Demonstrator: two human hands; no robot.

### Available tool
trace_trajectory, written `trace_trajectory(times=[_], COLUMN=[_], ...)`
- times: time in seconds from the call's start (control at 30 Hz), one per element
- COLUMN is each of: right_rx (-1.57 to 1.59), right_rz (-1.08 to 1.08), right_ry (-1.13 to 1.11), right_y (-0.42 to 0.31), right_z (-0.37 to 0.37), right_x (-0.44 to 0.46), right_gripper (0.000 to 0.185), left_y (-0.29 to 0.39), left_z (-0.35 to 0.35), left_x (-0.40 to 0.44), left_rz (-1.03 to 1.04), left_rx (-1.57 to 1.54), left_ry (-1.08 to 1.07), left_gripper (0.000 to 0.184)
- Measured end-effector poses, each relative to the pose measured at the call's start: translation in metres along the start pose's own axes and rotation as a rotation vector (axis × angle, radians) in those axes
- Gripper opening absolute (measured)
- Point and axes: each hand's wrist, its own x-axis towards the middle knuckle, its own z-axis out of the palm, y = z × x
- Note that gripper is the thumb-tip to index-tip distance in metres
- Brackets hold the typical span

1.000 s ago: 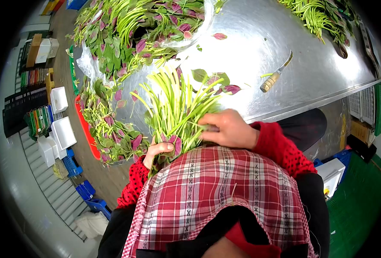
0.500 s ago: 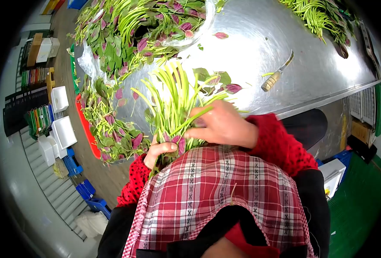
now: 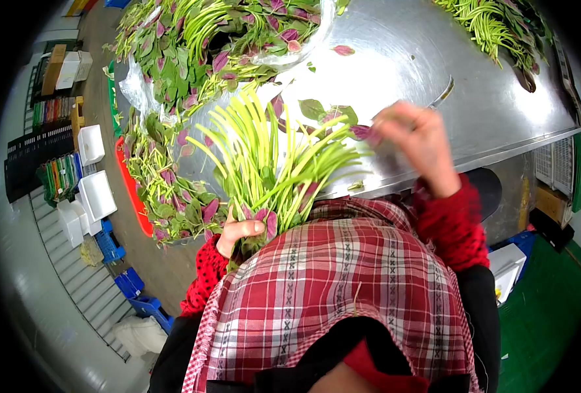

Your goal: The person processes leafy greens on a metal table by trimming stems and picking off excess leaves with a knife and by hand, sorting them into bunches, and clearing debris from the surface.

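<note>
My left hand (image 3: pixel 239 234) is closed around the leafy lower part of a bunch of amaranth greens (image 3: pixel 264 164), held against the apron with its pale green stems fanning up and away. To the right, my right hand (image 3: pixel 418 141) is raised over the table edge, fingers pinched together and slightly blurred. Its fingertips are beside a purple leaf (image 3: pixel 360 131); whether they grip that leaf or something smaller is unclear. Behind the hand shows the curved blade of a knife (image 3: pixel 444 93), its handle hidden. A few loose leaves (image 3: pixel 312 109) lie past the stems.
A large heap of greens (image 3: pixel 179 72) on plastic covers the metal table's (image 3: pixel 382 65) far left, with a smaller leafy pile (image 3: pixel 172 203) nearer me. Another bundle (image 3: pixel 484 29) lies far right. A red crate (image 3: pixel 132 190) is left of the table; white bins (image 3: pixel 98 194) stand beyond.
My right hand has moved from within the bunch out to the right, now in front of the knife handle. The stems have spread wider. My left hand keeps its hold.
</note>
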Motion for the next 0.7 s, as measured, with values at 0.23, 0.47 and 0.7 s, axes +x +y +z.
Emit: trace_trajectory(times=[0.23,0.47,0.7], right_rx=[0.266,0.119,0.113], right_rz=[-0.269,-0.103,-0.046], right_ry=[-0.802,-0.619,0.023], right_y=[-0.002,-0.011,-0.01], right_z=[0.04,0.018,-0.03], right_x=[0.037,0.044,0.045], right_gripper=[0.023,0.011,0.011], left_y=[0.025,0.023,0.011], left_z=[0.03,0.026,0.002], left_x=[0.007,0.001,0.001], left_rz=[0.013,0.038,0.04], left_rx=[0.406,0.392,0.202], left_ry=[-0.157,-0.132,-0.058], left_gripper=[0.067,0.068,0.066])
